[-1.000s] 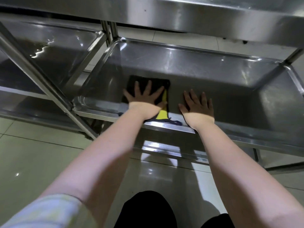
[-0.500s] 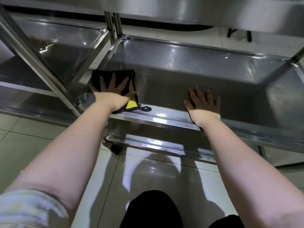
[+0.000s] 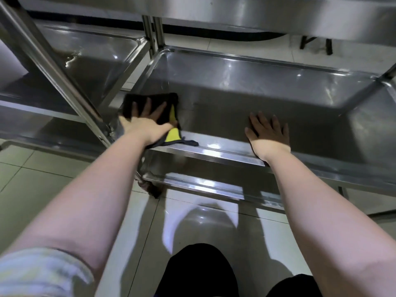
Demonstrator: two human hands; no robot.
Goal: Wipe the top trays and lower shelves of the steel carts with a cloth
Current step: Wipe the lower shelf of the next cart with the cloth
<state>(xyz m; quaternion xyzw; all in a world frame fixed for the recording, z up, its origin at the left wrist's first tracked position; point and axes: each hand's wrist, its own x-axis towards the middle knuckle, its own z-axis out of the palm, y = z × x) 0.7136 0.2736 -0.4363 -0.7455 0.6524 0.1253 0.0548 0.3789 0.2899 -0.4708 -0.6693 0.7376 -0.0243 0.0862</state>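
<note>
A black and yellow cloth (image 3: 164, 108) lies flat in the near left corner of a steel cart's lower shelf (image 3: 246, 82). My left hand (image 3: 145, 123) presses on it with fingers spread and straight. A dark loop of the cloth hangs over the shelf's front rim. My right hand (image 3: 267, 133) rests flat on the shelf floor near the front rim, well to the right of the cloth, holding nothing. The cart's top tray (image 3: 267, 16) overhangs the shelf.
A second steel cart's lower shelf (image 3: 92, 54) stands to the left, with a slanted steel post (image 3: 53, 67) between them. Another low steel ledge (image 3: 205, 185) runs under the front rim. Tiled floor lies below, with my dark-clothed knees at the bottom edge.
My left hand slid the cloth leftward along the shelf from near the middle to the left corner. My right hand stayed flat in about the same spot.
</note>
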